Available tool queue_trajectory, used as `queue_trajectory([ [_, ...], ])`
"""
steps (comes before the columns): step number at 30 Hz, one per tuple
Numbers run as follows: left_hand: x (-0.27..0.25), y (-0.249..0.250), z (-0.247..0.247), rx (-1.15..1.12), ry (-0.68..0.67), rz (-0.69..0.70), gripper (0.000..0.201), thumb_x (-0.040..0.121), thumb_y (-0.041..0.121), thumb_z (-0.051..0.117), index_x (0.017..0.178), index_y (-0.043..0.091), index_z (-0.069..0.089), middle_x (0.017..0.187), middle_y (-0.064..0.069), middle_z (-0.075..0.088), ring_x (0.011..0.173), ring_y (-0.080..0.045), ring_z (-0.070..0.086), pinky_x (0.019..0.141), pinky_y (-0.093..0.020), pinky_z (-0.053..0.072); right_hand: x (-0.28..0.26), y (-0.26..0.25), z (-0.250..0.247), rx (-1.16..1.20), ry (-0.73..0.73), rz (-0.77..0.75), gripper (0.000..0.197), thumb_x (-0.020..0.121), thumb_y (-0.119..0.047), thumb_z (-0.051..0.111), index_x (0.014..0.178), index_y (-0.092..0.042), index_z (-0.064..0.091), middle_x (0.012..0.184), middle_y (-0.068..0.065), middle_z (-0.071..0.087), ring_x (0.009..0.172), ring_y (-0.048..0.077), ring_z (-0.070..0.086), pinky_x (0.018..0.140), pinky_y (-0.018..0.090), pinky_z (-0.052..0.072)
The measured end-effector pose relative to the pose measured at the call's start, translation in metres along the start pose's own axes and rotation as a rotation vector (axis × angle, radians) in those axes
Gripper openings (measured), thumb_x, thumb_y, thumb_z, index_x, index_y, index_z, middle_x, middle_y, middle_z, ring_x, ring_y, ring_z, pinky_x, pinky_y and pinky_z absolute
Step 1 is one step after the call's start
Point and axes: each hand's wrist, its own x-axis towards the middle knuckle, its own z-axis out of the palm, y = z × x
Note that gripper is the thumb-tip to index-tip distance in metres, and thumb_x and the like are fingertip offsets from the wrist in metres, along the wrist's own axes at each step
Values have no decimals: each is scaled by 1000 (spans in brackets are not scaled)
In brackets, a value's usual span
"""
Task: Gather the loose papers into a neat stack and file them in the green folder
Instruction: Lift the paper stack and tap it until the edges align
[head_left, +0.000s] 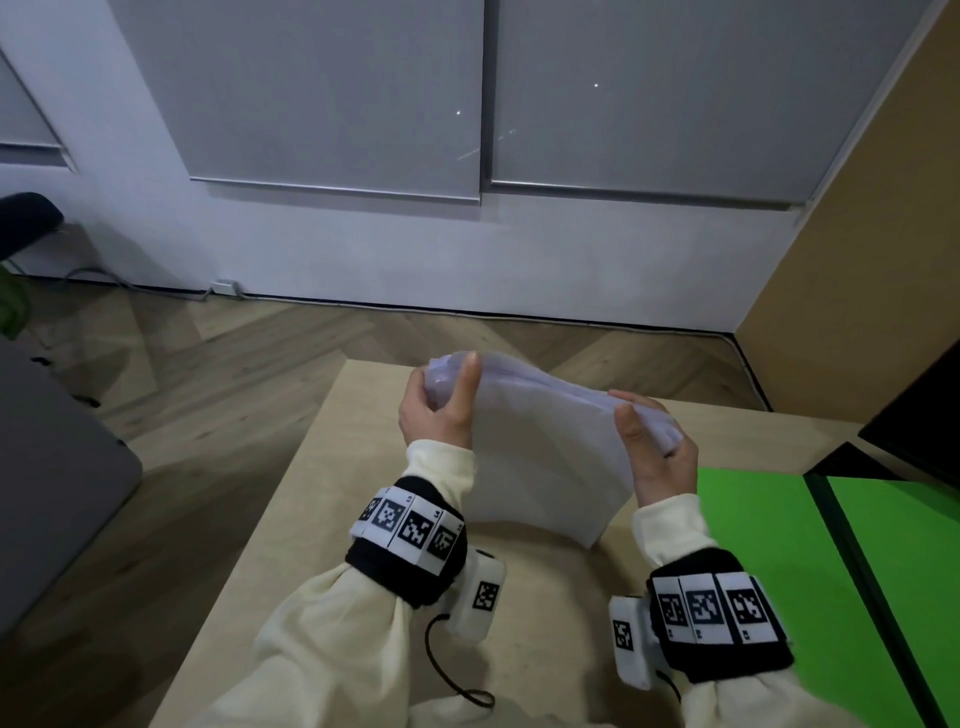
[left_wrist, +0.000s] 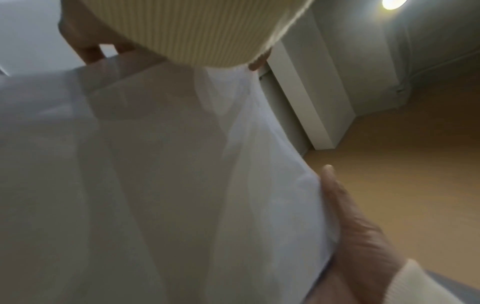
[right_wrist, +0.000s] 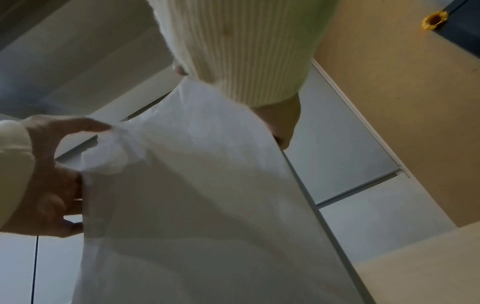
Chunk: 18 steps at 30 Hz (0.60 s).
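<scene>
I see both hands up above the worktop (head_left: 291, 519), holding the stack of white papers (head_left: 540, 457) between them. My left hand (head_left: 439, 410) grips the stack's left top corner, thumb laid across the near face, fingers curled behind. My right hand (head_left: 657, 452) pinches the right top corner, thumb on the near face, fingers wrapped over the top edge. The sheets hang down from that held top edge, the bottom edge low over the worktop; whether it touches the surface I cannot tell. The top edge looks fanned and uneven near the left hand.

The green folder (head_left: 769, 561) lies open flat on the worktop, just right of the papers, its dark spine running past my right wrist.

Left wrist view: papers (left_wrist: 161, 174) fill the frame, with a finger of the left hand (left_wrist: 358, 232) along their edge. Right wrist view: the left hand (right_wrist: 49, 176) grips the far side of the papers (right_wrist: 197, 205), fingers curled.

Cream sleeves (head_left: 332, 623), marker bands (head_left: 410, 525) on both wrists.
</scene>
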Motion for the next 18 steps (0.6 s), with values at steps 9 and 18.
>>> queue_trajectory([
  [9,-3,10,13,39,56,-20,43,65,45,77,91,15,61,73,9,49,67,-12,47,70,-23,43,1,2,-8,-9,-47,-28,60,45,-65,74,93,-30,64,86,-16,70,76,-7,63,68,7,50],
  [18,14,6,0,-93,21,5,42,85,37,62,56,13,42,60,-2,33,50,-2,32,48,-9,29,6,13,-15,-142,-201,-13,22,71,-8,74,91,-11,67,77,-15,72,67,-12,63,63,4,48],
])
